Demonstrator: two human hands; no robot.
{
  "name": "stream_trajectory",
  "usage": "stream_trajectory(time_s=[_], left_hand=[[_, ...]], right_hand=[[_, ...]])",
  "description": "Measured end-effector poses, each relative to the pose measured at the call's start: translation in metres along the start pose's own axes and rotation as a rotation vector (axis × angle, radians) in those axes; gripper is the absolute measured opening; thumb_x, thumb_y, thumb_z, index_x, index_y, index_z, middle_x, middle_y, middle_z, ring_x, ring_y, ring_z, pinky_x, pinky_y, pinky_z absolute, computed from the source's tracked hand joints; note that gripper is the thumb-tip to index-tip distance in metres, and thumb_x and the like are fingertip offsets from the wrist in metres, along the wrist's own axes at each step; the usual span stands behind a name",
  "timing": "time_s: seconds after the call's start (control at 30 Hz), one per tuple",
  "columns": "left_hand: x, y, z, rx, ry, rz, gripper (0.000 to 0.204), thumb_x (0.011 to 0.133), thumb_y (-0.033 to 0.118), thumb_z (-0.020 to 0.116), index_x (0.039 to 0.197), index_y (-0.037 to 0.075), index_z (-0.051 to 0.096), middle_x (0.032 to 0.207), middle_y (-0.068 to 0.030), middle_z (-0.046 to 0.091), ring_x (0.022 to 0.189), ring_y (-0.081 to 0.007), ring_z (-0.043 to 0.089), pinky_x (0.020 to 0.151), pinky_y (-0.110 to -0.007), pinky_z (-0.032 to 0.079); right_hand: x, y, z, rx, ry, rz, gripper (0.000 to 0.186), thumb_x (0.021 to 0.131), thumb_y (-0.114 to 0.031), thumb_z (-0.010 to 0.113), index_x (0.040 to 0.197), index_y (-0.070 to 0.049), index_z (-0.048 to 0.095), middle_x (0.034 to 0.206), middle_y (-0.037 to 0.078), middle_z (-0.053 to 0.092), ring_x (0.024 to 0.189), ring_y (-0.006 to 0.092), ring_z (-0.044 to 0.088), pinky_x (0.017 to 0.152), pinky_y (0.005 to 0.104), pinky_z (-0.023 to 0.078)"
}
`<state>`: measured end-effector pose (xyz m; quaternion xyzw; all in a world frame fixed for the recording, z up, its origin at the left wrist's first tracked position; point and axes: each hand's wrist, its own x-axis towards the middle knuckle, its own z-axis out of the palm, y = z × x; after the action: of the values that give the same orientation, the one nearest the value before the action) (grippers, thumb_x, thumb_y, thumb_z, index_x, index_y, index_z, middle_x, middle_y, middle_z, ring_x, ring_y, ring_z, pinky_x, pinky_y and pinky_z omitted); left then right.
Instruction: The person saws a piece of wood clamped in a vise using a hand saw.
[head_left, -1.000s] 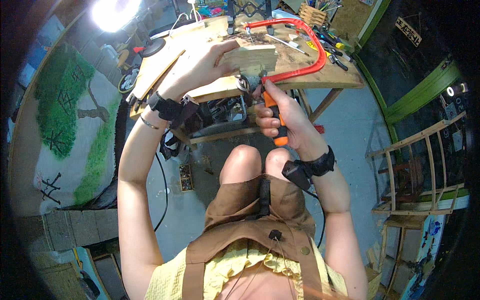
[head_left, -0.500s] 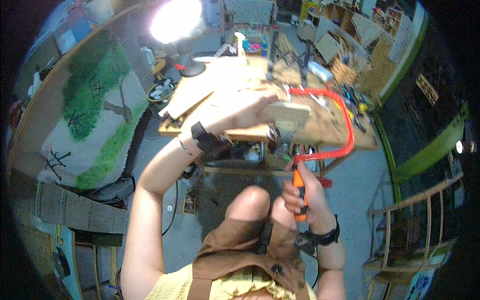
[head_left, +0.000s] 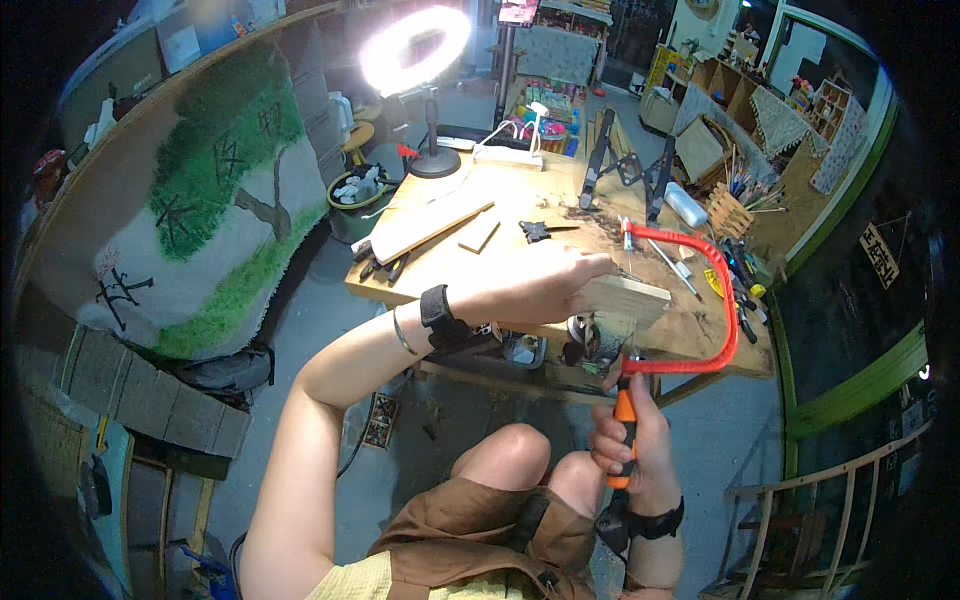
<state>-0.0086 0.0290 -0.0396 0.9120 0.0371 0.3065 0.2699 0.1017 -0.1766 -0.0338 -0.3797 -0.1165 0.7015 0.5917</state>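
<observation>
My right hand [head_left: 640, 445] is wrapped around the orange and black handle of a red-framed coping saw [head_left: 728, 300], held upright with the handle lowest. Its frame bows out to the right, and the thin blade runs up beside a pale wooden board [head_left: 640, 297] jutting over the table's near edge. Whether the blade sits inside a cut, I cannot tell. My left hand [head_left: 555, 285] is closed over the board's left part and bears down on it. Part of the board is hidden beneath that hand.
On the wooden table [head_left: 400, 225] lie a long plank [head_left: 430, 232], a small wood piece [head_left: 480, 236] and a black clamp-like tool [head_left: 545, 231]. Behind stand a lit ring lamp [head_left: 432, 150] and a black folding stand [head_left: 628, 170]. Several hand tools [head_left: 745, 275] crowd the right edge.
The whole view has shifted, with table and hands now lower and farther right in it. Against the board, the saw appears slightly higher. Both hands keep their places on board and handle.
</observation>
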Motion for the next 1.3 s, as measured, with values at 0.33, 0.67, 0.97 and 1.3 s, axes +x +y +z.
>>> stream_trajectory(time_s=[0.33,0.67,0.97,1.3], left_hand=[[0.010,0.021,-0.022,0.120,-0.039,0.045,0.029,0.067,0.005,0.057,0.093,-0.001,0.047,0.077,-0.0205,0.056,0.075,-0.0365,0.056,0.063,-0.042,0.045],[0.012,0.031,-0.033,0.200,-0.142,-0.056,0.032,0.072,0.015,0.060,0.099,0.003,0.047,0.079,-0.0167,0.054,0.076,-0.0354,0.055,0.065,-0.040,0.044],[0.014,0.023,-0.030,0.196,-0.174,-0.034,0.033,0.069,0.012,0.062,0.096,0.001,0.047,0.078,-0.0173,0.053,0.077,-0.0360,0.054,0.065,-0.042,0.044],[0.012,0.014,-0.027,0.148,-0.126,0.021,0.032,0.068,0.012,0.062,0.094,0.000,0.046,0.078,-0.0178,0.054,0.078,-0.0366,0.054,0.065,-0.043,0.043]], right_hand=[[-0.012,0.008,0.001,0.064,0.065,0.057,0.036,0.092,-0.047,0.027,0.107,-0.021,0.045,0.048,-0.001,0.031,0.028,0.0062,0.025,0.026,0.0199,0.024],[-0.033,0.011,0.002,0.083,0.047,0.098,0.037,0.092,-0.047,0.026,0.107,-0.018,0.043,0.049,-0.001,0.032,0.029,0.0067,0.026,0.026,0.0213,0.024],[-0.022,0.009,0.004,0.026,0.190,0.128,0.054,0.088,-0.057,0.026,0.071,-0.009,0.044,0.042,-0.002,0.028,0.027,0.0086,0.023,0.026,0.0200,0.021],[-0.004,0.000,-0.003,0.065,0.006,0.072,0.033,0.093,-0.044,0.026,0.107,-0.018,0.041,0.051,0.001,0.034,0.033,0.0088,0.032,0.031,0.0218,0.029]])
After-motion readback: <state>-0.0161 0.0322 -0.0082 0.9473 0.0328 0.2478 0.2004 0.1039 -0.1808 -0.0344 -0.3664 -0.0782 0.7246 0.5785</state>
